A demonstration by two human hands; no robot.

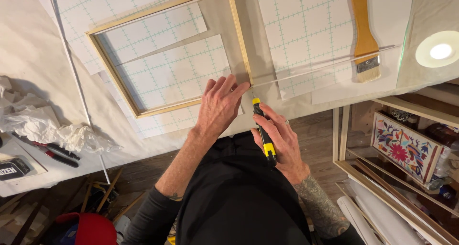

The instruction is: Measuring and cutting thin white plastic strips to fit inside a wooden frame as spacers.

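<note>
Dark clothing on the person's own torso (pixel 239 197) fills the lower middle, nearest the camera. At far left, crumpled white paper (pixel 33 123) and two markers (pixel 55 154) are seen on the table (pixel 28 58). Further right, a pale wooden frame (pixel 239 39) lies flat over gridded sheets (pixel 172 72), and the left hand (pixel 220 106) is pressed on its near right corner, fingers spread and nothing gripped. Just beside it, the right hand (pixel 282 139) is wrapped tight around a yellow and black utility knife (pixel 263 130), whose tip is set on the sheet at the table edge, close to the frame corner. A thin clear rod (pixel 325 65) runs rightward from that corner toward a wide paintbrush (pixel 366 34). At the right edge, a shelf (pixel 382 173) with a flowered box (pixel 404 147) is seen.

For a clean cut, the frame is best kept pinned firmly, the blade drawn steadily, and the left fingertips held clear of the blade's path.
</note>
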